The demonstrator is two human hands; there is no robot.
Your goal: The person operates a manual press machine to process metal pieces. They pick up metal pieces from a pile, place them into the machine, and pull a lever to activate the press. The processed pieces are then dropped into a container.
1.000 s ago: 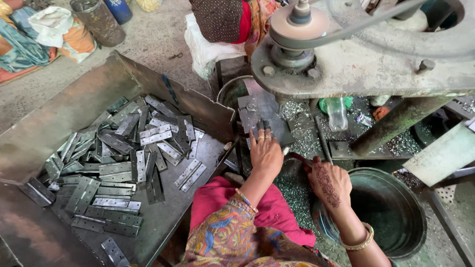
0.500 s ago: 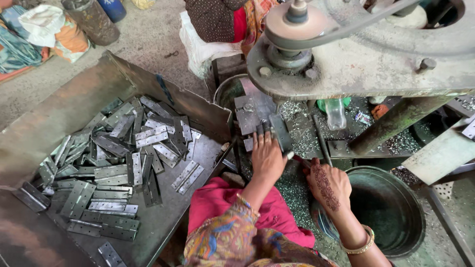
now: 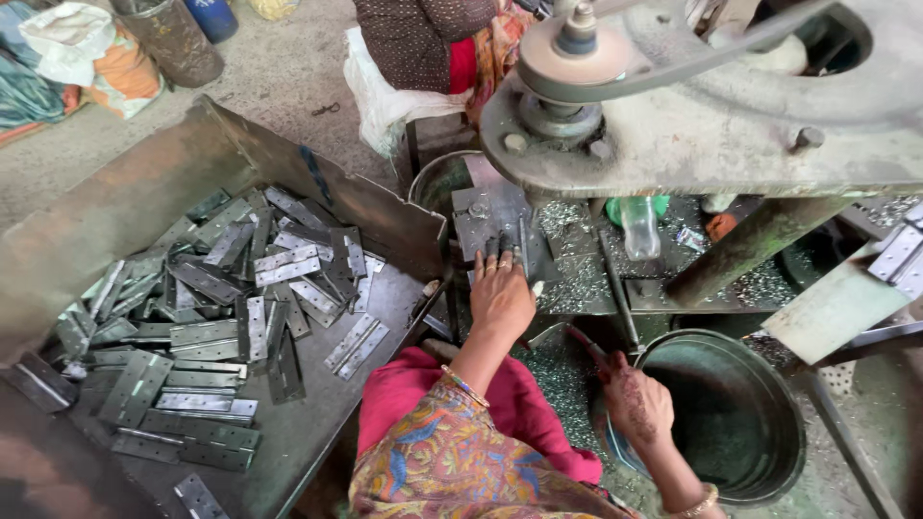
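Note:
My left hand [image 3: 500, 296] reaches onto the bed of a heavy grey press [image 3: 692, 144]. Its fingers are stretched forward and its fingertips press down on a flat grey metal piece [image 3: 492, 219] under the press head. My right hand [image 3: 636, 404] is lower right, curled around the end of a dark reddish rod [image 3: 583, 344], beside the rim of a round dark basin [image 3: 760, 485]. A large rusty tray [image 3: 385, 288] to the left holds several grey metal hinges [image 3: 207, 332].
Metal chips cover the bed around a clear bottle [image 3: 638, 229]. Another person's body [image 3: 433, 43] sits beyond the press. A metal bucket [image 3: 168, 38] and cloth bundles [image 3: 72, 53] stand at the top left. A grey plate [image 3: 836, 308] juts in from the right.
My right hand has drawn back toward me, down to the basin's rim. My left hand has stayed on the press bed, shifting only slightly.

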